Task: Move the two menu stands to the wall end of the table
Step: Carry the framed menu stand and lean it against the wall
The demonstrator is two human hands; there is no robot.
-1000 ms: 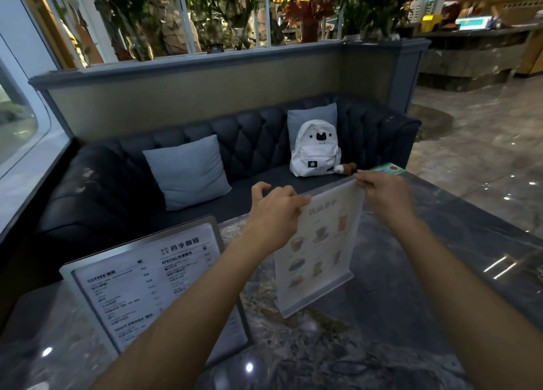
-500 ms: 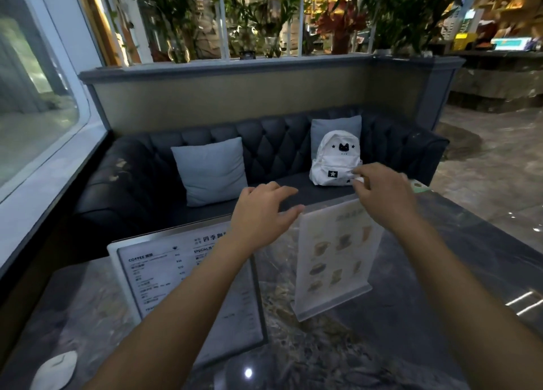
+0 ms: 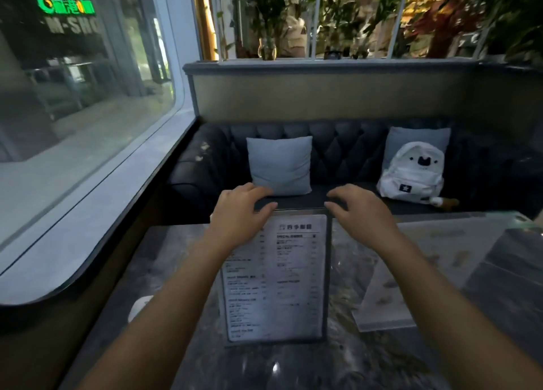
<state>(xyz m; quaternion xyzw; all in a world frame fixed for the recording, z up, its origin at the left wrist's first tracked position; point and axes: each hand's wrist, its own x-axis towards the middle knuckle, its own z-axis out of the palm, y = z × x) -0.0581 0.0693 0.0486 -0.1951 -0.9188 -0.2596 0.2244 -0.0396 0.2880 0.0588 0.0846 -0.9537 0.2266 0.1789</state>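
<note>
A dark-framed text menu stand [image 3: 282, 278] stands upright in the middle of the marble table [image 3: 182, 260], facing me. My left hand [image 3: 241, 213] is at its top left corner and my right hand [image 3: 355, 210] at its top right corner. Fingers on both are spread and curved over the top edge; I cannot tell whether they grip it. To the right stands a clear acrylic picture menu stand [image 3: 411, 275], blurred, with no hand on it.
The window wall and its sill [image 3: 88, 201] run along the table's left end. A small white object [image 3: 138, 307] lies near that end. Behind the table a dark sofa [image 3: 346, 151] holds a grey cushion [image 3: 279, 166] and a white backpack [image 3: 411, 175].
Both hands let go of the clear picture menu and moved left to the top of the framed text menu. My view swung left toward the window.
</note>
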